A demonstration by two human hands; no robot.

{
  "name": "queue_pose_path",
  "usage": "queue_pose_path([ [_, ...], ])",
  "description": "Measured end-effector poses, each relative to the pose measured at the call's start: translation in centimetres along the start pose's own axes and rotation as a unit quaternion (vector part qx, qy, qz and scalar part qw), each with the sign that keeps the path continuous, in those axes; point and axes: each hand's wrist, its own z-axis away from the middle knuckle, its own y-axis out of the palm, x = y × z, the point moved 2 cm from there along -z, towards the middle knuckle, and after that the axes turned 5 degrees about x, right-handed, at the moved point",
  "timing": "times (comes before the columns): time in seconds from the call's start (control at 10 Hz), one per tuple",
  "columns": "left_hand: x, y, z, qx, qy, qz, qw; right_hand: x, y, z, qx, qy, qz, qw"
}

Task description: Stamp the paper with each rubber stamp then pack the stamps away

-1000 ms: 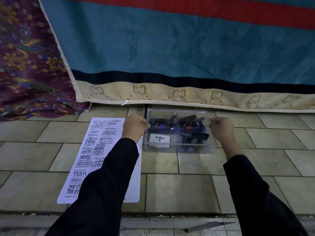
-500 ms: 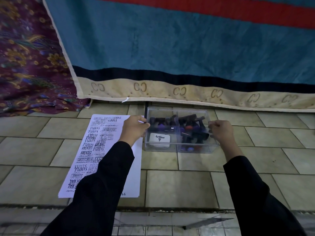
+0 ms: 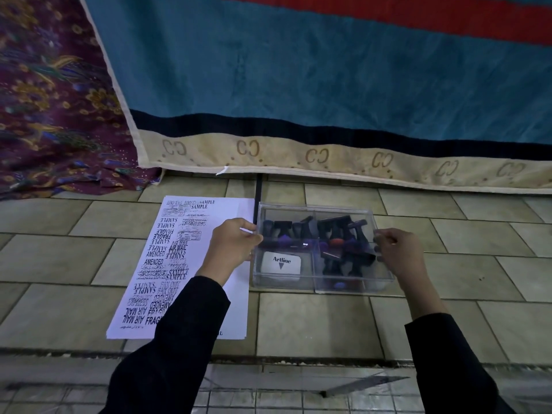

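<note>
The clear box point(image 3: 316, 207) is being gripped at both ends by the left hand point(image 3: 231, 243) and right hand point(image 3: 398, 253); the stamps point(image 3: 337, 237) between them could be spilled by a tilt.

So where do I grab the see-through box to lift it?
Grip the clear box by its two short ends, one hand from each side, as the left hand and right hand do. It's wide and full of stamps.

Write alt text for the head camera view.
The left hand and right hand grip opposite ends of a clear box of rubber stamps and an Artline ink pad on a tiled floor. Left of it lies a paper covered in stamped words.
</note>
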Motion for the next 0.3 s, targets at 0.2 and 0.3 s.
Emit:
queue_pose_path([
  [0.2,-0.1,-0.3,0.5,0.036,0.000,0.035,0.999,-0.1,0.0,0.4,-0.001,0.004,-0.031,1.000],
  [0.3,-0.1,-1.1,1.5,0.075,-0.004,0.050,0.996,0.0,-0.6,1.6,0.022,0.002,-0.081,0.996],
])
